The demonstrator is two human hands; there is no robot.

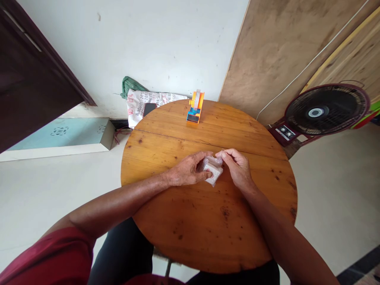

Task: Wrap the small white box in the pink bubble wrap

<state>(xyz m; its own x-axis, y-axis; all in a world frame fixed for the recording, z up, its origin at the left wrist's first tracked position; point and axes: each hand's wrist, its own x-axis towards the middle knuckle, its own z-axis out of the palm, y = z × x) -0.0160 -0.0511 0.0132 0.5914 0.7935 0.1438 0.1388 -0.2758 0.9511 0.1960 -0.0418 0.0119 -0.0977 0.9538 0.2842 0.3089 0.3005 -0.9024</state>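
In the middle of a round wooden table, a small white block wrapped in clear plastic is between my hands. My left hand grips it from the left, its thumb lying across the front face. From the right, my right hand pinches the plastic wrap at the upper corner of the block between thumb and index finger. What lies under the plastic cannot be made out exactly. Toward the far edge stands an orange and blue tape dispenser, away from both hands.
A floor fan stands right of the table. Behind the table a white printed sack rests by the wall, with a green bag and a dark flat object. A pale blue step is at left.
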